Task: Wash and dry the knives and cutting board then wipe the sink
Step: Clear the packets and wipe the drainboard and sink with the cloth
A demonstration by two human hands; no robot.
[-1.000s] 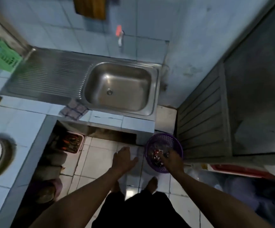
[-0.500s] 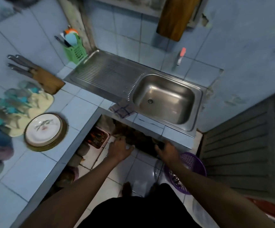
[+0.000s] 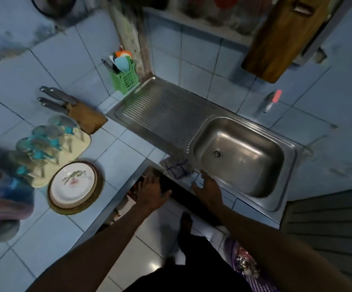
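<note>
Up from the floor and back at the sink (image 3: 284, 199) now, basin bare and dry-looking. Cutting board (image 3: 280, 39) hanging on the wall above, knives (image 3: 55, 100) slotted in their block (image 3: 86, 119) on the tiled surface (image 3: 118, 157). Purple basket (image 3: 246, 268) left behind below. Checked cloth (image 3: 176, 165) draped at the sink's front edge. Right hand (image 3: 207, 187) risen to that edge, fingers spread, gripping nothing; left hand (image 3: 153, 191) loose, likewise bare. Probably finished, or nearly.

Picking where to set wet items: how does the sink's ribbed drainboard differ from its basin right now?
The drainboard is flat and ridged, and lies on the left; the basin is a deep smooth bowl with a drain hole, and lies on the right. The right hand hovers at the basin's front rim, away from the drainboard. Both are the same steel, with nothing on or in them.
</note>
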